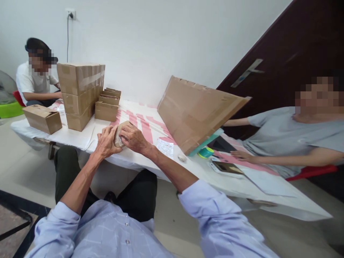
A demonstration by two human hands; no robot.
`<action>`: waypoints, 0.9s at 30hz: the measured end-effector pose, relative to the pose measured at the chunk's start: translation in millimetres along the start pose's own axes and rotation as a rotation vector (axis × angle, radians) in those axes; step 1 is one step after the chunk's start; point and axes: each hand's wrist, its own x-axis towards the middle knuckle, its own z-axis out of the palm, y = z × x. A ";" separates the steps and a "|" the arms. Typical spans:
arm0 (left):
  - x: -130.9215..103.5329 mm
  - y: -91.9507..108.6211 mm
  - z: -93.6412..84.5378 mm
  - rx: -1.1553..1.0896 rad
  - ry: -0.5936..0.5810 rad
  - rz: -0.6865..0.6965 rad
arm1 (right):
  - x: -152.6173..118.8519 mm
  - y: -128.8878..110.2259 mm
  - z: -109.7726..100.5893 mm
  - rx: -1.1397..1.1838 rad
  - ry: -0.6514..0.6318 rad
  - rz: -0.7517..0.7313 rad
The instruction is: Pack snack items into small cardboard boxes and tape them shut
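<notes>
A small brown cardboard box (pixel 118 138) is between my two hands at the front edge of the cloth-covered table (pixel 145 157). My left hand (pixel 106 142) wraps round its left side, fingers over the top and thumb near the lower edge. Bent fingers of my right hand (pixel 133 138) press on the box's top right part; their tips are partly hidden. Just beyond the hands, several small open boxes (pixel 106 111) stand in a row. To their left rises a stack of taped cartons (pixel 77 96).
A single box (pixel 43 119) lies at the left. A large cardboard sheet (pixel 199 111) leans at the right, near a tape roll (pixel 206 153), a phone (pixel 227 167) and a printed paper (pixel 165 147). One person (pixel 37 82) sits far left, another (pixel 290 139) at the right.
</notes>
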 end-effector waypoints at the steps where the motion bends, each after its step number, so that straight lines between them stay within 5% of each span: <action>1: -0.2 0.0 -0.2 -0.002 0.000 0.000 | 0.6 -0.4 0.1 -0.007 -0.006 0.006; 27: -1.3 5.3 -4.2 0.016 -0.019 0.002 | -3.3 1.2 0.6 0.033 0.002 0.007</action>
